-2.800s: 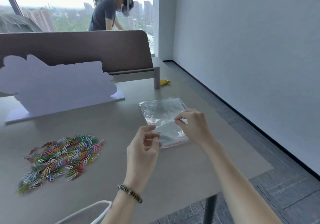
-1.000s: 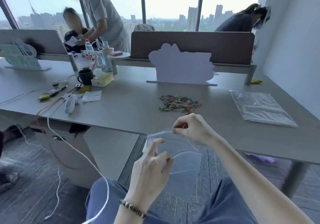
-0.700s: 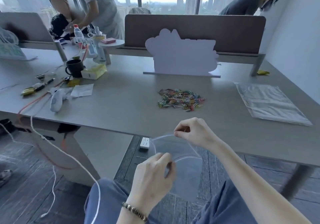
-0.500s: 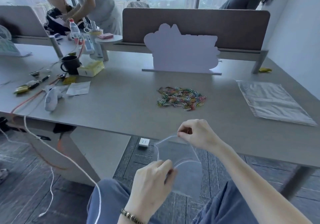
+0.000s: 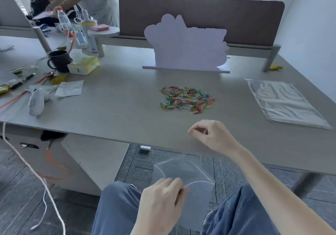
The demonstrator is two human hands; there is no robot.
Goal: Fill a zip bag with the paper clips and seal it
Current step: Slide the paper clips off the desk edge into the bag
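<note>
A heap of coloured paper clips (image 5: 186, 100) lies in the middle of the grey table (image 5: 116, 96). Below the table's front edge, over my lap, my left hand (image 5: 161, 198) pinches the near rim of a clear zip bag (image 5: 189, 173) whose mouth gapes wide. My right hand (image 5: 211, 134) hovers over the table's front edge, above the bag, fingers loosely curled with thumb and forefinger close together and nothing visible in them. It does not touch the bag.
A stack of spare clear bags (image 5: 285, 102) lies at the right. A white cut-out sign (image 5: 187, 43) stands behind the clips. At the left are a black mug (image 5: 59, 60), tissue pack (image 5: 84, 65), pens and a white device (image 5: 37, 100). People work at the far desks.
My right hand has let go of the bag's far rim and risen over the table edge. The bag's mouth has spread wider, held by my left hand alone. My view has tilted down.
</note>
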